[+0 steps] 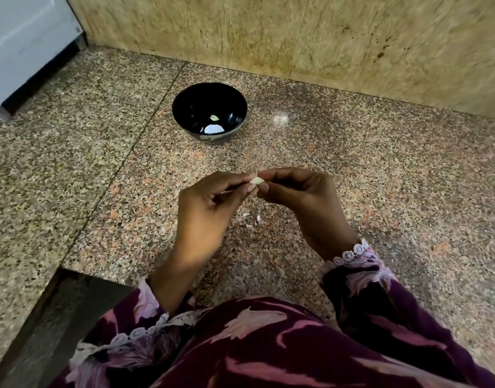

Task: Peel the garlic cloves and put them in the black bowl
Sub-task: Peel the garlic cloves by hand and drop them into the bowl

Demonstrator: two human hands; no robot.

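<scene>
Both hands' grips pinch one pale, smooth garlic clove [257, 180]: left hand [210, 203], right hand [299, 197]. Farther off, a glossy round black bowl [184, 107] sits on the speckled granite desk [380, 169].

surface [352, 169]: speckled granite, pink/grey, dark seam running diag on left | black bowl [184, 107] standing upright twd back, centre | garlic skin scraps [259, 219] lying nr front, well apart from bowl | white appliance [22, 46] at far-left corner

Pale clove [257, 180] above counter; black bowl [184, 102]
</scene>
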